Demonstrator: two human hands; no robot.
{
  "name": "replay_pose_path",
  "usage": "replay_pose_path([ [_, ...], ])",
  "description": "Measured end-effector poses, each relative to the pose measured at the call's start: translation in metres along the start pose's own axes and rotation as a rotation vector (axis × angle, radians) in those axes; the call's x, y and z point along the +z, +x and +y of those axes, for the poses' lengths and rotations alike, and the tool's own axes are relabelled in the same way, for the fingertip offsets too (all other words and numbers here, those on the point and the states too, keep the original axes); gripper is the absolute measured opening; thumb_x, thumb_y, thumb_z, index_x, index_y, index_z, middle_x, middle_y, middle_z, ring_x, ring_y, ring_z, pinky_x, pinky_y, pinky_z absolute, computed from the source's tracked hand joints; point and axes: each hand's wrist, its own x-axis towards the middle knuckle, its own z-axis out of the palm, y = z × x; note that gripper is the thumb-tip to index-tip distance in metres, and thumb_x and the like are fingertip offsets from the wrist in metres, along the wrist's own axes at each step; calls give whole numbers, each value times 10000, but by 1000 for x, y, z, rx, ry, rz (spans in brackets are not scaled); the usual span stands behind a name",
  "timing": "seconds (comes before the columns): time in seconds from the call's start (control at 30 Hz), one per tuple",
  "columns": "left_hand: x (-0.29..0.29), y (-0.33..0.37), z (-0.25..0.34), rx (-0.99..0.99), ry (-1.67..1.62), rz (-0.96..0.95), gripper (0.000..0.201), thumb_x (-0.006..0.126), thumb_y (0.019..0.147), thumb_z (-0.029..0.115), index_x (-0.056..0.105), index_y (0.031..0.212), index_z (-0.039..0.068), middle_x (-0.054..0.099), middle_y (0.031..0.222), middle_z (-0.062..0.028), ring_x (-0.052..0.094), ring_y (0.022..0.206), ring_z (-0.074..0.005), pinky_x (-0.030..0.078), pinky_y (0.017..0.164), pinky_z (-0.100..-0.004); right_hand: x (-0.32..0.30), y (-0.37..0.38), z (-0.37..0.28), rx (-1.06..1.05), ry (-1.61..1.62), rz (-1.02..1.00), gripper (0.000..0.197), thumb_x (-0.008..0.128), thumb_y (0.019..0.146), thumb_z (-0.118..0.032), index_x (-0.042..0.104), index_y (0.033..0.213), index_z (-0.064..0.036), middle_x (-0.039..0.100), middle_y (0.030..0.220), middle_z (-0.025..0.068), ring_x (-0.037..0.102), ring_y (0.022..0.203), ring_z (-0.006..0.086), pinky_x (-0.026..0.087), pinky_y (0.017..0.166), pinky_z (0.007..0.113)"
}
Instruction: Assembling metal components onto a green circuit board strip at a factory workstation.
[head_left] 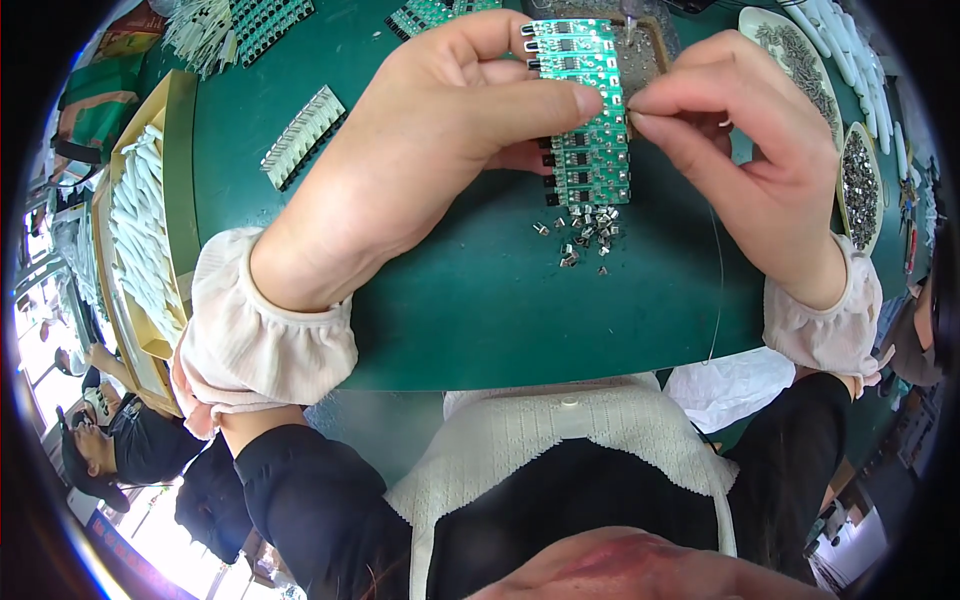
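Observation:
My left hand grips a green circuit board panel, its thumb across the front and its fingers behind. The panel is a stack of narrow boards with small black chips and dark parts along the left edge. At the panel's right edge, my right hand pinches thumb and forefinger together; whatever lies between the tips is too small to make out. A thin wire hangs below the right hand toward the table edge. Small bent metal clips lie loose just below the panel.
Another board strip lies left on the green table. A yellow box holds white tubes. At right are dishes of metal pieces and pins. Behind the panel sits a brown tray; more boards lie far left.

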Motion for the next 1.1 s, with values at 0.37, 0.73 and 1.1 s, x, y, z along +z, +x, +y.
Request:
replay_pose_path([
  [0.37,6,-4,3,74,45,-33,338,642,972,-59,545,1294,-24,715,1172,-90,689,987,-117,566,887,-259,-3,5,-4,170,-1,-41,322,813,769,37,726,1069,-39,606,931,-3,548,783,84,409,637,212],
  [0.73,-33,57,-17,1064,379,-770,315,650,948,-98,495,1203,3,710,1142,-113,687,982,-121,564,886,-263,0,8,-7,207,122,-12,266,776,809,49,697,1052,-26,610,879,-12,540,746,75,408,614,222],
  [1.1,-1,20,4,599,98,-335,332,672,950,-53,490,1218,19,714,1109,-109,687,935,-125,568,831,-262,-13,14,-9,389,249,7,140,707,901,39,615,996,-7,597,806,-14,501,634,22,362,544,188],
])
